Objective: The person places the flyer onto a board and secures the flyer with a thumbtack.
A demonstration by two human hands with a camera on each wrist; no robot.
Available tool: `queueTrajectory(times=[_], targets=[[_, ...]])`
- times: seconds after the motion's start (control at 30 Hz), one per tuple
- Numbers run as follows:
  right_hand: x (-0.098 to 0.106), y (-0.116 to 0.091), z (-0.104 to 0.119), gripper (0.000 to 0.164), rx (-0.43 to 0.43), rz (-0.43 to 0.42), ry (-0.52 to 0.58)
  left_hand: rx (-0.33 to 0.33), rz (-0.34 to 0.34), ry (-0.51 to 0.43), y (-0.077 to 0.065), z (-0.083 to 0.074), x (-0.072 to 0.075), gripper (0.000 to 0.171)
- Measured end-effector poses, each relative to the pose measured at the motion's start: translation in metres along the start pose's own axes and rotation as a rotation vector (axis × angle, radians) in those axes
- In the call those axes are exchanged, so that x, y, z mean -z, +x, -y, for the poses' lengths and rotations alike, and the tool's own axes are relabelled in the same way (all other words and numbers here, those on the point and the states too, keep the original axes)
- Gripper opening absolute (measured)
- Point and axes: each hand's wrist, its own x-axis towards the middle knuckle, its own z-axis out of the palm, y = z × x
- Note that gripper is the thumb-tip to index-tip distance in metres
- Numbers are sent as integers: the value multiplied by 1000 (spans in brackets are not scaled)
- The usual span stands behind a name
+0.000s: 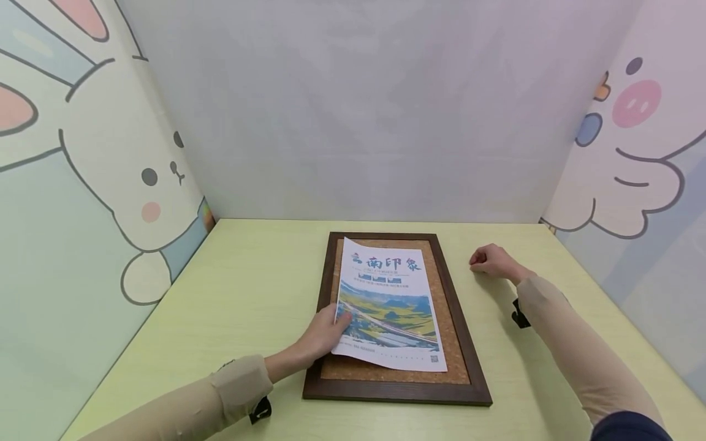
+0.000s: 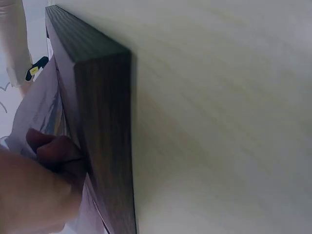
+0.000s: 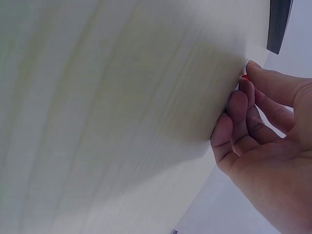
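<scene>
Left fingers (image 1: 342, 321) pinch the poster (image 1: 386, 306) at its left edge; the right hand (image 1: 498, 263) apparently pinches a small red object (image 3: 246, 76).

Poster (image 1: 386, 300): white, blue-teal lettering on top; printed landscape in blues, greens and yellow; small dark patterned code in one corner
Cork sheet (image 1: 353, 372): tan-brown, finely speckled
Frame (image 1: 397, 392): dark brown, fine wood grain
Piece at the right hand (image 3: 273, 131): a speck of red (image 3: 245, 77)
Desk (image 1: 259, 263): pale yellow-green, faint streaky grain
Sleeves (image 1: 176, 398): plain beige; navy fabric (image 1: 629, 427) above the right one
Wrist straps (image 1: 260, 409): black
Back wall (image 1: 375, 122): plain pale grey, faintly lilac
Left panel (image 1: 55, 294): mint green, white grey-outlined rabbit, pink cheek
Right panel (image 1: 656, 269): pale lavender-blue bands, white bird, pink cheek, orange beak
</scene>
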Motion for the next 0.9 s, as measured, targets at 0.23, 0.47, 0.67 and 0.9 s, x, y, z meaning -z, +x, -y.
queueTrajectory(times=[0.23, 0.47, 0.67, 0.9], targets=[[1, 0, -2, 14, -10, 9, 3, -14, 80, 88, 3, -4, 7, 34], [1, 2, -6, 13, -4, 8, 6, 27, 61, 270, 8, -11, 23, 27], [1, 4, -4, 14, -20, 2, 11, -33, 2, 462, 16, -12, 32, 24], [7, 17, 13, 18, -38, -30, 95, -277, 49, 703, 25, -4, 36, 41]])
